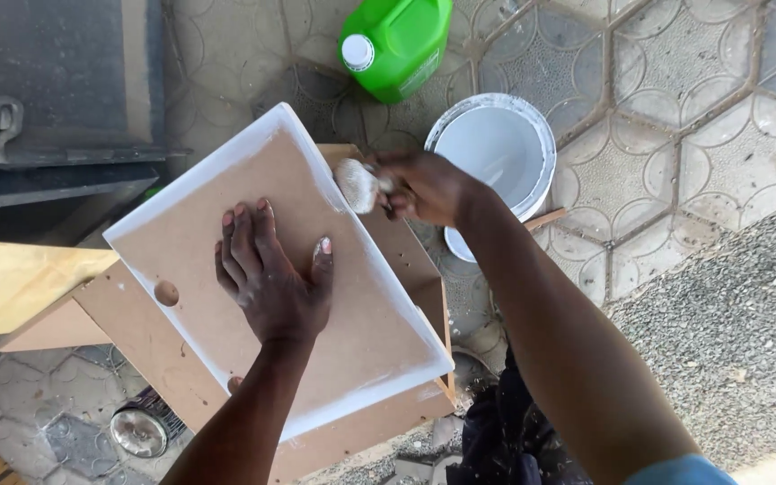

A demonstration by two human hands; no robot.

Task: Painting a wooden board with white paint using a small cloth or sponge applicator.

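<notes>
A brown fibreboard panel (pixel 352 332) with white-painted edges lies tilted on a wooden stand (pixel 136 332). My left hand (pixel 271 269) presses flat on the middle of the panel, fingers spread. My right hand (pixel 424 187) is closed around a pale, paint-soaked wad of cloth or sponge (pixel 357 184), which touches the panel's upper right edge. A round hole (pixel 166 293) shows near the panel's left edge.
A white bucket (pixel 496 148) with white paint stands just beyond my right hand. A green plastic jug (pixel 397 40) with a white cap lies behind it. A small tin (pixel 141 429) sits on the patterned tile floor. Gravel lies to the right, a dark metal door at upper left.
</notes>
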